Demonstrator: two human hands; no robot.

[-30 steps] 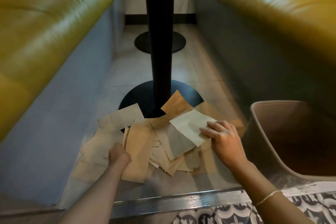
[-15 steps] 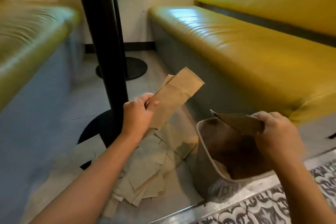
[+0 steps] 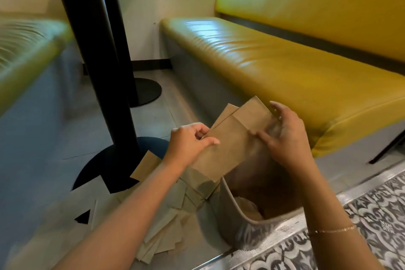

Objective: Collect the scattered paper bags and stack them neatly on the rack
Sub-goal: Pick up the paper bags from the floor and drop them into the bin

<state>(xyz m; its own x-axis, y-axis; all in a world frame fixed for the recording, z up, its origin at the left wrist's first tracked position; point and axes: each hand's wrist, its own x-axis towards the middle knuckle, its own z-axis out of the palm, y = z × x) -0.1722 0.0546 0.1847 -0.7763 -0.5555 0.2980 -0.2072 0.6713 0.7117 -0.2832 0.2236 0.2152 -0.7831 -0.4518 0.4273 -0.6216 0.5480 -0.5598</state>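
Brown paper bags are held above the bin, near the yellow bench. Left hand pinches the bags' left edge, its grip clenched on them. Right hand lies with fingers spread against their right side. Recommended: square the edges before collecting the floor pile.
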